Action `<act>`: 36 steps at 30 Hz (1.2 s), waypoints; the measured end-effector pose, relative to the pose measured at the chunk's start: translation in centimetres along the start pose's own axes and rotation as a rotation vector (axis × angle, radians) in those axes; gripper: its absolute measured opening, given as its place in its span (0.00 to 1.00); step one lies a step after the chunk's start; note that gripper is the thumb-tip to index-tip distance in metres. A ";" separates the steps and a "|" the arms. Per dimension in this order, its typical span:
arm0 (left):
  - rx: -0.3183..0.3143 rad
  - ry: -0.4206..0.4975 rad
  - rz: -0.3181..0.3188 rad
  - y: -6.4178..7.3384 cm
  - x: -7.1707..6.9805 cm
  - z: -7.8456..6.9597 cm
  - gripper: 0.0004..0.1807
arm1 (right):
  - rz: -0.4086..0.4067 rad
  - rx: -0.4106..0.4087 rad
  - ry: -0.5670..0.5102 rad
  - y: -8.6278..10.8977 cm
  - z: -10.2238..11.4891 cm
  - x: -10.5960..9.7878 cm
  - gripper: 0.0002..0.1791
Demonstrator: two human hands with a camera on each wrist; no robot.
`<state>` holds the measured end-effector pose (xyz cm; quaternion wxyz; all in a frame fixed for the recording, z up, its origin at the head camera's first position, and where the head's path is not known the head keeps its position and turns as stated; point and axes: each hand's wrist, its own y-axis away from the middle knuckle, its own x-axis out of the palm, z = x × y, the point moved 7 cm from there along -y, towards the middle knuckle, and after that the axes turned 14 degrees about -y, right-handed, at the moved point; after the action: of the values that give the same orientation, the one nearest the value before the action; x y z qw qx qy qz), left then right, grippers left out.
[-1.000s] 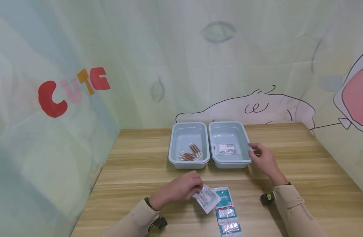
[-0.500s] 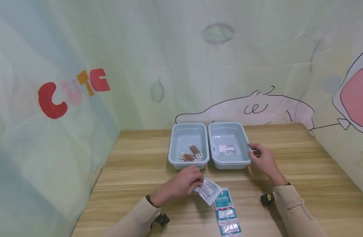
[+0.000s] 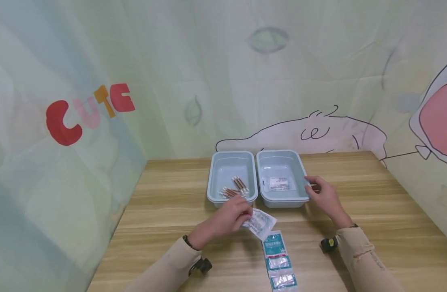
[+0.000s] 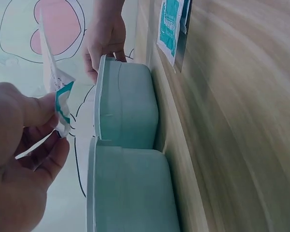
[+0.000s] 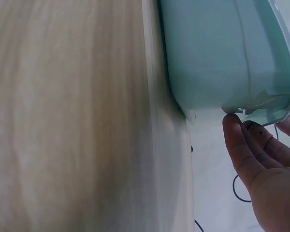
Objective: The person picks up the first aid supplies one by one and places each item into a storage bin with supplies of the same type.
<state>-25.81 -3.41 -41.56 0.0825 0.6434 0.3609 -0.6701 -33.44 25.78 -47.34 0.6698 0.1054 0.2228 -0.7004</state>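
My left hand pinches a small sachet by one edge, in front of the two trays and raised off the table. Its pale printed back faces up in the head view; a teal edge shows in the left wrist view. The right hand holds the right side rim of the right light-blue plastic tray, thumb against the outer wall in the right wrist view. Flat in that tray lies a clear printed wrapper. Several brown-stemmed cotton swabs lie in the left tray.
A strip of joined teal sachets lies on the wooden table near the front, between my forearms. Both trays stand side by side close to the table's back edge. Behind them hangs a printed curtain.
My left hand has moved forward and slightly right with the sachet, nearer the trays. It now covers part of the left tray's front rim. The right hand has stayed at its rim.
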 end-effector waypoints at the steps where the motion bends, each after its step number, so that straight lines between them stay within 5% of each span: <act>1: -0.001 -0.003 -0.010 -0.2 -0.1 0.0 0.03 | 0.000 0.000 0.001 0.0 0.0 0.0 0.21; 7: -0.008 0.012 -0.068 -1.3 -0.7 0.2 0.03 | -0.007 -0.013 0.008 0.0 0.1 0.0 0.21; 24: -0.097 0.023 -0.041 -2.9 -0.6 1.0 0.02 | -0.018 -0.027 0.004 -0.1 -0.3 0.2 0.21; 36: -0.156 0.033 -0.087 -4.4 0.2 1.4 0.02 | -0.020 -0.030 -0.003 0.0 -0.6 0.1 0.21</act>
<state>-29.51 -0.98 -40.17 0.0971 0.6295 0.4410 -0.6323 -33.56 25.95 -47.86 0.6644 0.0922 0.2333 -0.7040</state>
